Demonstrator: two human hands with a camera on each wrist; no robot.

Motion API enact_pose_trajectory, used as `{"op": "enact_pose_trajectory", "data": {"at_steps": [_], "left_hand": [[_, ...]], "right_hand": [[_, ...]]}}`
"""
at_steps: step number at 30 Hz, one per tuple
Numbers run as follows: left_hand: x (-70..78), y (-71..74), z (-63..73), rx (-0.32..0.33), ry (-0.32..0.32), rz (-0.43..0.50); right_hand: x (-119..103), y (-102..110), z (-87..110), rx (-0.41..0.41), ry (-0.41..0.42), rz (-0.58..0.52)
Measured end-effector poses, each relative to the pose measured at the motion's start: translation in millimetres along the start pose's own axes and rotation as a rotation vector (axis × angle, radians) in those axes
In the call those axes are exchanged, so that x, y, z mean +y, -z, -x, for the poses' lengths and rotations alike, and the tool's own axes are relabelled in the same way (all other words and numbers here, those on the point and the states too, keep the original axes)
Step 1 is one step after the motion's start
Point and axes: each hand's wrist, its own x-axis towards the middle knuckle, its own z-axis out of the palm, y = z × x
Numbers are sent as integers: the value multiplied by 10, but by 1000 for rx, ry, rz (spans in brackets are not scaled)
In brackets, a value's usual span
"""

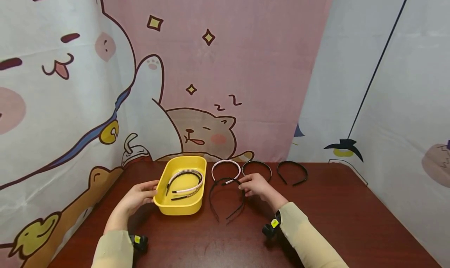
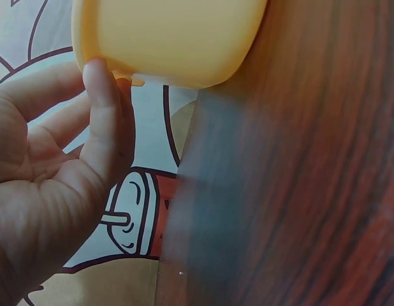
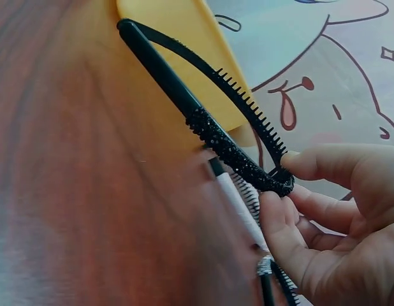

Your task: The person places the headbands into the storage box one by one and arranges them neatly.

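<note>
A yellow plastic tray (image 1: 177, 210) stands on the left of the table, several headbands lying in it, among them a white one (image 1: 186, 190). My left hand (image 1: 138, 197) holds the tray's left rim between thumb and fingers. To the right of the tray, my right hand (image 1: 258, 186) pinches a black headband (image 1: 211, 197) by its curved side, its ends pointing toward me. Close up in the right wrist view, this headband (image 3: 216, 139) has a glittery black outer band and small comb teeth inside.
Along the table's back lie a white headband (image 1: 213, 167), a dark headband (image 1: 268, 168) and a black headband (image 1: 305, 170). The brown wooden table (image 1: 337, 221) meets a cartoon-printed cloth (image 1: 263, 65) behind and at the sides.
</note>
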Motion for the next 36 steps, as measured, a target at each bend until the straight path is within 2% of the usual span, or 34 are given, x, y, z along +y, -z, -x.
{"op": "enact_pose_trajectory", "data": {"at_steps": [13,19,27,36], "left_hand": [[-1,2,-5,29,16,1],[1,-13,-3,27,10,0],[-20,-10,-9,14,3,12],[-1,-4,5,13,12,14]], "right_hand": [[-210,134,-84,57,24,-23],[-294,120,-81,56,44,-55],[-333,97,-99,71,48,-42],[-461,57,-79,37,67,-62]]}}
